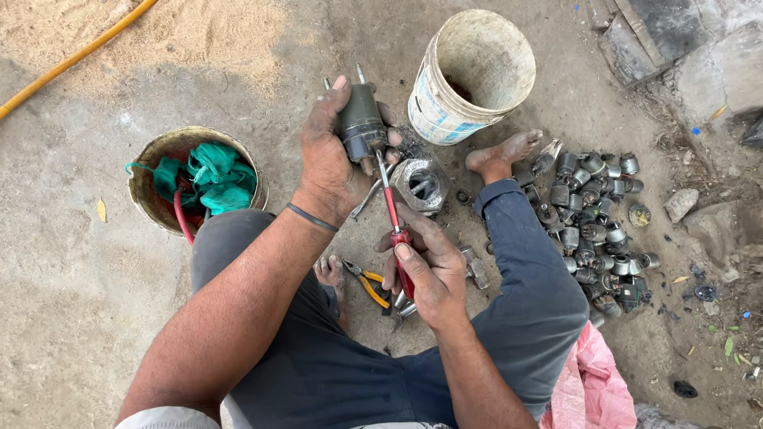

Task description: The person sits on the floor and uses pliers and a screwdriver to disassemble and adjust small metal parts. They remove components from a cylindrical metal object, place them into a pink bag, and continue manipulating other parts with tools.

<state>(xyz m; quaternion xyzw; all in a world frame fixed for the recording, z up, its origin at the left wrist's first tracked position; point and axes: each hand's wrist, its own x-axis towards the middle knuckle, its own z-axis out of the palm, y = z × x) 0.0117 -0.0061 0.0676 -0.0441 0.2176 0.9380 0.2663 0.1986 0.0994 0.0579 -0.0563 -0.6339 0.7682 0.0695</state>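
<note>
Concrete floor: white bucket (pixel 473 75) with blue label beside held solenoid (pixel 362 123).

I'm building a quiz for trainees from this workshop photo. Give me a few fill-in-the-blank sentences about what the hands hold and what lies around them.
1. The left hand holds a dark ____-shaped part.
2. The right hand grips a screwdriver with a ____ handle.
3. The metal bowl on the left holds ____ cloth.
4. The pliers on the ground have ____ handles.

Missing words: cylinder; red; green; yellow
</note>
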